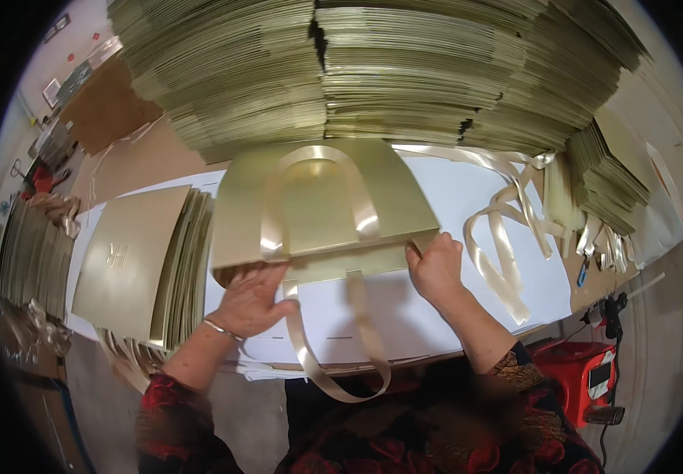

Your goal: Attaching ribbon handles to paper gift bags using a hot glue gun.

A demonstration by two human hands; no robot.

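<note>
Right in the middle of the white sheet [428, 340], one gold bag [322, 215] lay on its side, mouth seemingly toward the near edge. The right hand [438, 268] had its near right corner, fingers curled and pinching the edge against the thumb. The left hand [253, 302] was at the near left edge, fingers straight and close together, thumb stuck out to the right. Couldn't tell how hard it pressed, since the fingertips were partly lost at the edge.

Handling-wise, I'd have guessed light for its size: stiffish card that would hold shape but crease or dent if squeezed, with a satiny, slightly slippery face. Best hold, imo, was the folded corners and side edges, not mid-panel. The ribbons looked soft and floppy, so not much good for steering it.

Headcount: two hands, one bag between them, two ribbon handles on it, the far handle [310, 154] looped over the top panel and the near handle [381, 379] drooping past the near edge. One pile of flat bags [132, 261] stood just left, another stack [33, 245] farther left, one right-hand stack [606, 178], plus at least two big far piles [413, 79]. Individual pieces? Too many to count. Loose ribbons [499, 249] at right overlapped too much to number.
</note>
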